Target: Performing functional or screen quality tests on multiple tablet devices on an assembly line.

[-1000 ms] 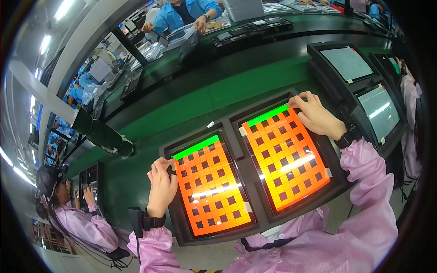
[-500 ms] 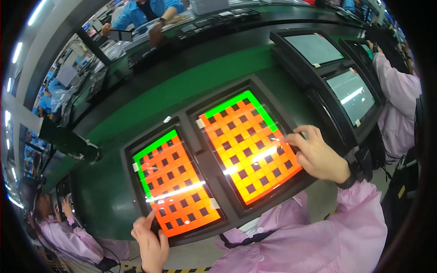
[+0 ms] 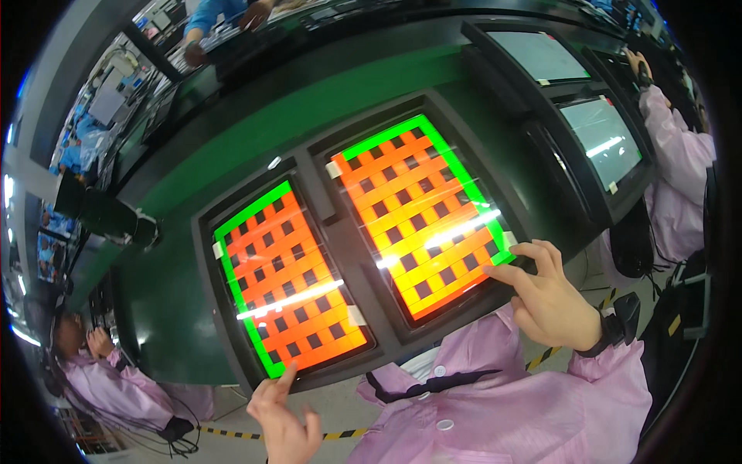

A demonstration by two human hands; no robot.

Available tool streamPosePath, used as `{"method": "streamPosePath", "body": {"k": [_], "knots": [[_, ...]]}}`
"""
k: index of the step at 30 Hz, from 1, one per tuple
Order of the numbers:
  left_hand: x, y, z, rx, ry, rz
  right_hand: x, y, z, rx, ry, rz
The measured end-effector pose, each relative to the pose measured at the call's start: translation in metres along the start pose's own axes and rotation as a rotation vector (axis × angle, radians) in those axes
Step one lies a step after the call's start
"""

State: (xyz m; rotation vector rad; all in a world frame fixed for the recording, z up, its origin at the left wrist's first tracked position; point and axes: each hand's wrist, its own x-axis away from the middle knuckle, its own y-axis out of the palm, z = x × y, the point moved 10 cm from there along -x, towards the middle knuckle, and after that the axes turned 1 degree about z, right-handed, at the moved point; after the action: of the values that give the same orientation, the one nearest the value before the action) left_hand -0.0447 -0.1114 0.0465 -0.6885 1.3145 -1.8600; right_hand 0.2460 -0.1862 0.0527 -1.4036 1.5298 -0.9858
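Two lit tablet-like screens lie side by side in a black tray, the left screen (image 3: 287, 272) and the right screen (image 3: 417, 216). Both show an orange-red grid with black squares; green runs along the top and outer side of each. My left hand (image 3: 284, 417) reaches up with its index finger extended to the bottom edge of the left screen, beside the end of its green strip. At the lower right corner of the right screen, my right hand (image 3: 553, 305) has its index fingertip at the glass, fingers apart. Neither hand holds anything.
Another black tray (image 3: 533, 116) with two pale-lit screens stands at the right, near a co-worker's pink sleeve (image 3: 672, 166). A dark cylindrical object (image 3: 108, 213) is at the left. Beyond the green bench (image 3: 166, 309), a blue-sleeved person works; another sits at lower left.
Green has lengthened down the outer sides of both screens, reaching their lower corners. My left finger has moved right along the left screen's bottom; my right hand has slid down the right screen's side.
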Motion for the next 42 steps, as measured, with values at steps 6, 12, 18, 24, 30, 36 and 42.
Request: {"method": "streamPosePath", "body": {"k": [6, 12, 18, 24, 30, 36, 42], "knots": [[-0.042, 0.042, 0.034, 0.109, 0.157, -0.182, -0.023, 0.029, -0.051, -0.068, -0.266, -0.044], [-0.059, 0.017, 0.054, 0.038, 0.342, -0.104, -0.049, 0.014, -0.061, -0.151, -0.359, -0.043], [-0.171, -0.031, 0.01, 0.175, 0.352, 0.196, -0.173, -0.002, -0.005, -0.103, -0.344, 0.205], [-0.226, -0.007, -0.003, 0.039, 0.271, 0.109, -0.221, 0.025, -0.007, -0.064, -0.301, 0.111], [-0.193, -0.003, 0.016, -0.01, 0.358, 0.061, -0.187, 0.03, -0.023, -0.026, -0.421, 0.105], [-0.112, 0.018, 0.05, -0.007, 0.402, -0.172, -0.086, 0.025, -0.05, 0.002, -0.496, -0.017], [-0.059, 0.018, 0.059, 0.088, 0.36, -0.27, -0.046, 0.016, -0.068, -0.105, -0.568, -0.121]]}}
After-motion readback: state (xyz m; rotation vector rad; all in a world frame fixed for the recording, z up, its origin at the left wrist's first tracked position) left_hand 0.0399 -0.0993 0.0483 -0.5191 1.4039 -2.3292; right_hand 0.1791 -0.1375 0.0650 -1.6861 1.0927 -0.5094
